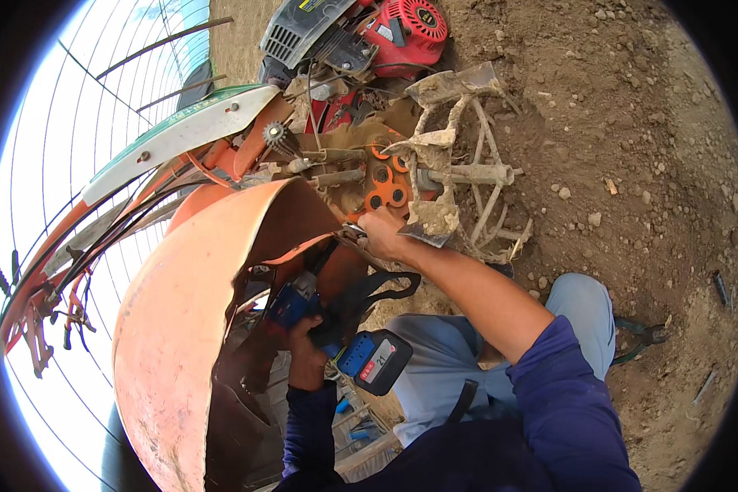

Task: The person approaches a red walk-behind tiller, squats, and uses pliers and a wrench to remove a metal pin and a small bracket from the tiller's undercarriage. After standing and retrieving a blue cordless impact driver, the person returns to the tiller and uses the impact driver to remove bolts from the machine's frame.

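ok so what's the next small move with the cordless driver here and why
Probably bring the blue cordless impact driver up toward the orange hub plate of the muddy tiller wheel. The left hand holds the tool low beside the orange mudguard, its nose hidden, while the right hand already rests just below the hub, seemingly steadying something small there. What it grips is unclear.

Left hand (306,354): low, close to body, fingers wrapped tight in full grip, wrist bent, sleeve down to wrist. Right hand (381,234): arm stretched forward and up, forearm bare, sleeve pushed above elbow, fingers curled, pinching at fingertips.
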The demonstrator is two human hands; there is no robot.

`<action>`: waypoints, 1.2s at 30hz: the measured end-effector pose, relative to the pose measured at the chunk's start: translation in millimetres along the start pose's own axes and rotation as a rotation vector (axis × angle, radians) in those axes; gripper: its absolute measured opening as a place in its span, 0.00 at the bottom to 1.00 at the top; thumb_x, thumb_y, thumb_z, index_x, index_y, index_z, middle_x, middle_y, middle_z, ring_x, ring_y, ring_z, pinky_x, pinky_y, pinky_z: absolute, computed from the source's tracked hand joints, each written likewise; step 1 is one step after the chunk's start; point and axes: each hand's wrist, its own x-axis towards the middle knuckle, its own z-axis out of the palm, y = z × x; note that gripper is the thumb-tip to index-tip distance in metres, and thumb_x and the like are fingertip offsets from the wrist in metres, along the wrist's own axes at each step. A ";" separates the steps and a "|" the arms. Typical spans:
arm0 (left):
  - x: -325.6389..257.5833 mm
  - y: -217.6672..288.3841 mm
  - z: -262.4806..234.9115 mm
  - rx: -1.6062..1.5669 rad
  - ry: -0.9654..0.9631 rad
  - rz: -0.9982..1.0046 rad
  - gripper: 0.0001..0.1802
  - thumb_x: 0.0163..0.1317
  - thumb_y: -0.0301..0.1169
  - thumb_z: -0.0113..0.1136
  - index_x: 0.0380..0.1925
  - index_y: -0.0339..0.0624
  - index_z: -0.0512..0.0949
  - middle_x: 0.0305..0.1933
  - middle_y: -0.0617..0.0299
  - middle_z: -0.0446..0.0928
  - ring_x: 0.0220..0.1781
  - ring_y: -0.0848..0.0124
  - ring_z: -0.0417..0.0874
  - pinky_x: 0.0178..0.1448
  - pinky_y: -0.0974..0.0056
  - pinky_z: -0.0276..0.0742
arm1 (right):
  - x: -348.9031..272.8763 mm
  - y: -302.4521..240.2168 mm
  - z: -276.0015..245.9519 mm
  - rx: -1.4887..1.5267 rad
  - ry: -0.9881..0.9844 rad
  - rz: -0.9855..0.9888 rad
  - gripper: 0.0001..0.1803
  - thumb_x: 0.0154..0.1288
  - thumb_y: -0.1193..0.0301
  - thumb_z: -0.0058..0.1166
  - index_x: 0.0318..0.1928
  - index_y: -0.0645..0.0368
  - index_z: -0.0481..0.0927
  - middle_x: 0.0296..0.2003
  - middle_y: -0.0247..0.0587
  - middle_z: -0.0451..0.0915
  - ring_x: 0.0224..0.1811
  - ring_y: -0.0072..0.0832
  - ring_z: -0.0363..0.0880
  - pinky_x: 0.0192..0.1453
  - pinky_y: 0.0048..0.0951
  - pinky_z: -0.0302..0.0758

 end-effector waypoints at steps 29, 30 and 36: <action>-17.1 10.2 -5.3 0.023 0.034 -0.078 0.31 0.55 0.29 0.63 0.63 0.34 0.79 0.61 0.45 0.84 0.62 0.47 0.87 0.69 0.44 0.84 | 2.5 16.9 39.4 0.079 0.222 0.007 0.10 0.62 0.66 0.70 0.36 0.60 0.88 0.32 0.55 0.85 0.41 0.54 0.86 0.47 0.54 0.80; -17.3 9.5 -6.9 0.044 0.118 -0.080 0.31 0.55 0.29 0.63 0.63 0.34 0.79 0.61 0.45 0.84 0.62 0.47 0.86 0.69 0.44 0.84 | 2.2 16.3 39.7 0.078 0.280 -0.023 0.10 0.61 0.66 0.71 0.36 0.59 0.89 0.32 0.54 0.85 0.41 0.54 0.87 0.46 0.54 0.80; -16.5 6.7 -8.0 -0.002 0.081 -0.100 0.29 0.54 0.28 0.63 0.59 0.36 0.80 0.55 0.48 0.86 0.58 0.49 0.88 0.64 0.45 0.86 | 1.3 8.8 30.4 0.111 0.175 0.062 0.11 0.60 0.64 0.73 0.37 0.57 0.90 0.31 0.52 0.86 0.40 0.52 0.88 0.45 0.53 0.81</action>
